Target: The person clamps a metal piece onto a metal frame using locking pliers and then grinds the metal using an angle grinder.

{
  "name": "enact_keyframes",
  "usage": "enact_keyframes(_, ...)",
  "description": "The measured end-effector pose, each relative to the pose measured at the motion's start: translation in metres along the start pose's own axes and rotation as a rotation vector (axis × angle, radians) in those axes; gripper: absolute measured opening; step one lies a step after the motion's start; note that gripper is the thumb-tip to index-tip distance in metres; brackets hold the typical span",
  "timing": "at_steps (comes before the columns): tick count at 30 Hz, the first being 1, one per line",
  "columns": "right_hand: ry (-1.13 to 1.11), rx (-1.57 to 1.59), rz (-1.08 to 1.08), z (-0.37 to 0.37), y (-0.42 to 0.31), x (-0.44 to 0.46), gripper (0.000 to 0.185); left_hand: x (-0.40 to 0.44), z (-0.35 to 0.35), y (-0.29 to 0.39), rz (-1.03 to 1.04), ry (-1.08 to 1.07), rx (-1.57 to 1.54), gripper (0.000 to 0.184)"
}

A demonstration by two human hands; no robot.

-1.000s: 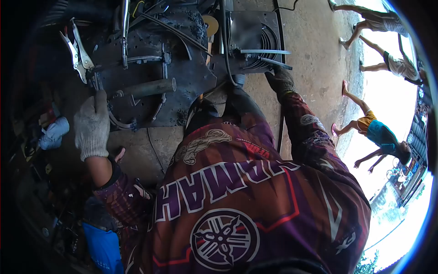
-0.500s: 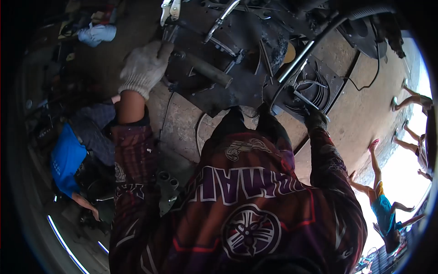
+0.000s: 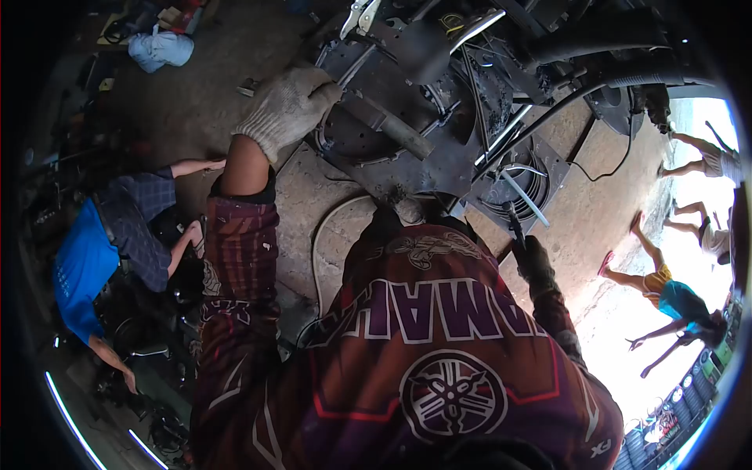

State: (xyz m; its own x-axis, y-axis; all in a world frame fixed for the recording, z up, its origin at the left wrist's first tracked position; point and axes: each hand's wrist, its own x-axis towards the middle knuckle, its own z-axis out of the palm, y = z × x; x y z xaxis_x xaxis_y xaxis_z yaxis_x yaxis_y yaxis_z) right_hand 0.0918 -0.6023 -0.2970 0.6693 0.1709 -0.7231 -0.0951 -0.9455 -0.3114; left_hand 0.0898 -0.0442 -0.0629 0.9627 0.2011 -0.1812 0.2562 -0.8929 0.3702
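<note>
My left hand point(image 3: 291, 111), in a pale knitted glove, has its fingers closed at the end of a curved metal frame point(image 3: 356, 66). That frame lies on a dark steel plate point(image 3: 392, 176), beside a thick metal tube point(image 3: 401, 135). In a dark glove, my right hand point(image 3: 536, 263) is closed round the handle of a dark tool point(image 3: 515, 222). The tool's tip is near a pale metal strip point(image 3: 523, 196) and curved rods point(image 3: 501, 190) on a second plate point(image 3: 554, 166). Whether it touches them I cannot tell.
Locking pliers point(image 3: 360, 17) lie at the top of the plate. A thick hose point(image 3: 548, 117) crosses the work area. A person in blue point(image 3: 78, 270) crouches at left. Several people are outside at right, one in a teal shirt point(image 3: 683, 304). A cable point(image 3: 317, 243) curves over the floor.
The view has swung, so the plates appear farther right. My left hand stays by the frame's end. My right hand has drawn back from the strip, and the dark tool now shows in it.
</note>
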Motion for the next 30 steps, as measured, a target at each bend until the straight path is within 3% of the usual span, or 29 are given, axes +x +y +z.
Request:
enact_keyframes(2, 0.102, 0.004, 0.005, -0.012, -0.041, -0.035, 0.043, 0.001, 0.004, -0.005, 0.077, 0.059, 0.075, 0.032)
enact_keyframes(4, 0.093, 0.427, 0.159, -0.032, -0.101, -0.078, 0.043, 0.000, 0.009, -0.005, 0.057, 0.072, 0.060, 0.033)
enact_keyframes(6, 0.157, 0.529, -0.358, -0.035, -0.125, -0.094, 0.046, 0.000, 0.013, -0.009, 0.052, 0.080, 0.055, 0.033)
enact_keyframes(8, 0.201, 0.884, -0.733, -0.036, -0.196, -0.090, 0.050, 0.001, 0.020, -0.015, 0.104, 0.162, 0.050, 0.035)
enact_keyframes(10, 0.300, 0.765, -0.995, -0.037, -0.249, -0.077, 0.047, 0.000, 0.027, -0.015, 0.118, 0.223, 0.137, 0.036)
enact_keyframes(16, 0.248, 0.607, -0.955, -0.027, -0.329, -0.045, 0.046, -0.007, 0.025, 0.006, 0.030, 0.277, 0.220, 0.030)
enact_keyframes(18, 0.054, 0.625, -0.623, -0.039, -0.356, -0.067, 0.048, -0.008, 0.027, 0.006, 0.006, 0.293, 0.221, 0.030)
enact_keyframes(19, 0.058, 0.619, -0.622, -0.034, -0.358, -0.064, 0.048, -0.008, 0.028, 0.005, 0.022, 0.298, 0.225, 0.030)
enact_keyframes(20, 0.223, 0.376, -0.717, -0.025, -0.357, -0.056, 0.051, -0.007, 0.028, 0.005, 0.038, 0.304, 0.229, 0.031)
enact_keyframes(23, 0.396, 0.278, -0.869, -0.011, -0.358, -0.053, 0.056, -0.006, 0.029, 0.004, 0.054, 0.296, 0.225, 0.030)
enact_keyframes(26, 0.382, 0.374, -0.831, -0.010, -0.357, -0.067, 0.052, -0.004, 0.030, 0.000, 0.091, 0.290, 0.296, 0.032)
enact_keyframes(28, 0.150, 0.847, -0.849, -0.006, -0.356, -0.069, 0.046, -0.006, 0.029, 0.006, 0.059, 0.267, 0.308, 0.033)
enact_keyframes(30, 0.139, 0.725, -0.742, -0.006, -0.364, -0.064, 0.043, -0.006, 0.027, 0.009, 0.027, 0.258, 0.324, 0.033)
